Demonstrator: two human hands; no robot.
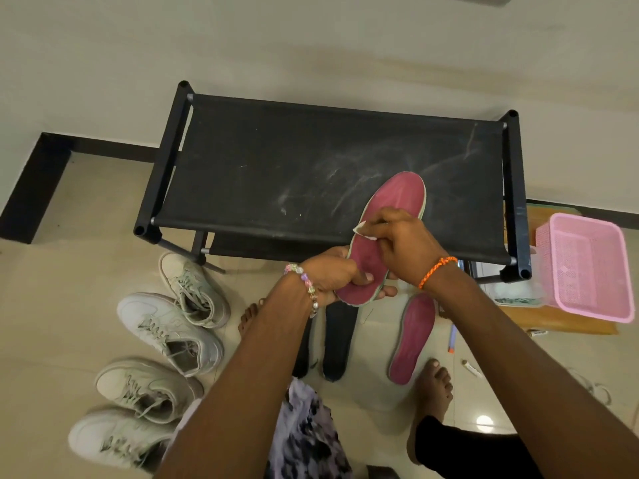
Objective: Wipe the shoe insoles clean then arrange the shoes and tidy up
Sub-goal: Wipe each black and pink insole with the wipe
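Pink and held over the front edge of the black shoe rack [311, 160], the insole [387, 236] has its heel gripped by the left hand [332, 276], while the right hand [401, 243] pinches a small white wipe [363, 231] against its surface. Just below the rack, a second pink insole [411, 337] and two dark insoles [337, 340] lie on the floor, with four white sneakers [166, 326] to the rack's lower left.

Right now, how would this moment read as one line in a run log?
step: wiping insole | left hand: holds pink insole | right hand: pinches white wipe on it | second pink insole: floor
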